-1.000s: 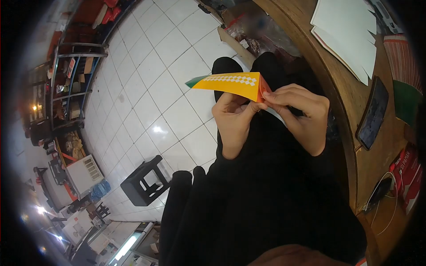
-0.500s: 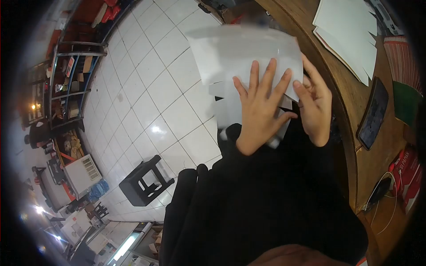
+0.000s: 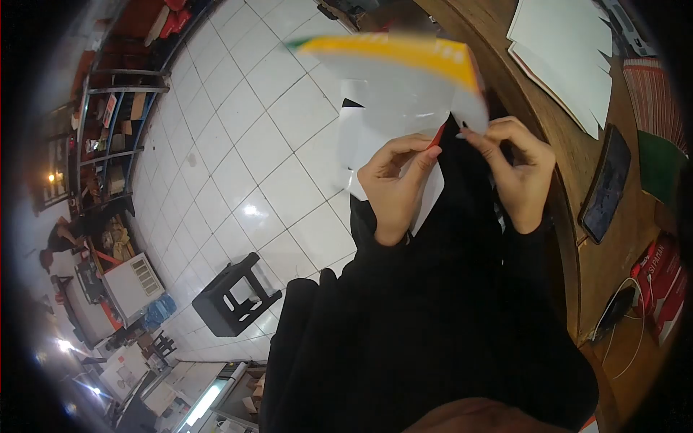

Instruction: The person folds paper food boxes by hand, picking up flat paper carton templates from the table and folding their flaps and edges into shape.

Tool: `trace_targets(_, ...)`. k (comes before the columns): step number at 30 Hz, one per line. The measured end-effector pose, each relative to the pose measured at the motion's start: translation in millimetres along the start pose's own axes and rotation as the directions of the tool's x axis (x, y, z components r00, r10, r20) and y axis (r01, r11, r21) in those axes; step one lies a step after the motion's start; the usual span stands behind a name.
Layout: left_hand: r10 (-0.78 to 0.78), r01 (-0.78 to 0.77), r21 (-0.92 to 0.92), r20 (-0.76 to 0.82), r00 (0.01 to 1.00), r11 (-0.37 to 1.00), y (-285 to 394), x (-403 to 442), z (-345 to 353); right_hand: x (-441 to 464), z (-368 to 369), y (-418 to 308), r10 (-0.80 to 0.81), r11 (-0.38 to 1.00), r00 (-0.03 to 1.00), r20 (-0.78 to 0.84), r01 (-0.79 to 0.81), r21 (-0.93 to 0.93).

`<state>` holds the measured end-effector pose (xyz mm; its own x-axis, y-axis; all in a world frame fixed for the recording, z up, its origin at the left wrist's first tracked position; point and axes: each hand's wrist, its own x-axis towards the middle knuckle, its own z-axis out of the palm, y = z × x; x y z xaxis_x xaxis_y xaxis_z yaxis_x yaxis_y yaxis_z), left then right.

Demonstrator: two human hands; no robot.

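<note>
A printed card sheet (image 3: 404, 86), white inside with notched flaps, stands over my lap. Its far part folds up, blurred by motion, showing a yellow and green printed edge. My left hand (image 3: 397, 180) is closed, with thumb and fingers pinching a flap whose edge shows red. On the other side my right hand (image 3: 521, 169) is closed too, its thumb and forefinger at the sheet's near right corner. Between the two hands a gap shows the black cloth of my clothes. A white flap hangs below my left hand.
On my right, a wooden table (image 3: 559, 238) holds a stack of white notched sheets (image 3: 563, 61), a phone (image 3: 606, 184), red striped printed sheets (image 3: 657, 94), a red package (image 3: 660, 285) and a white cable. A black stool (image 3: 238, 296) stands on the tiled floor (image 3: 249, 137). Shelves line the far left.
My left hand has gone from lying spread on the sheet to pinching a flap. The sheet's far part has lifted, revealing yellow print. My right hand has shifted slightly right.
</note>
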<state>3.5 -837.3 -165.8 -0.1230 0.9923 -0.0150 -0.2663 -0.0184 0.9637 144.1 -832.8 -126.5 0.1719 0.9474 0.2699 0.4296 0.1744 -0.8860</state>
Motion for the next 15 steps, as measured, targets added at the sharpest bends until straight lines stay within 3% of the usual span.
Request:
trace_targets(2,0.005,-0.005,-0.035,0.008,1.000,0.999,-3,0,0,-1,4,-3,-0.089,0.995,0.994,0.061,0.087,0.041)
trace_targets(4,-0.111,0.111,-0.161,0.007,0.994,0.981,-6,1,0,-3,8,-2,-0.140,0.989,0.988,0.065,0.137,0.048)
trace_targets(6,-0.104,0.105,-0.118,0.012,0.995,0.987,-7,2,0,-4,11,-2,-0.185,0.982,0.981,0.055,0.183,0.047)
trace_targets(9,-0.053,0.040,-0.170,-0.073,0.996,0.985,-7,0,2,-1,10,3,-0.219,0.975,0.971,0.091,0.215,0.053)
trace_targets(11,0.045,-0.040,-0.179,0.024,0.999,0.983,-1,1,2,1,11,5,-0.236,0.971,0.965,0.110,0.231,0.060)
trace_targets(15,0.059,-0.051,-0.109,0.069,0.996,0.993,-3,3,-5,1,18,6,-0.276,0.958,0.953,0.127,0.262,0.122)
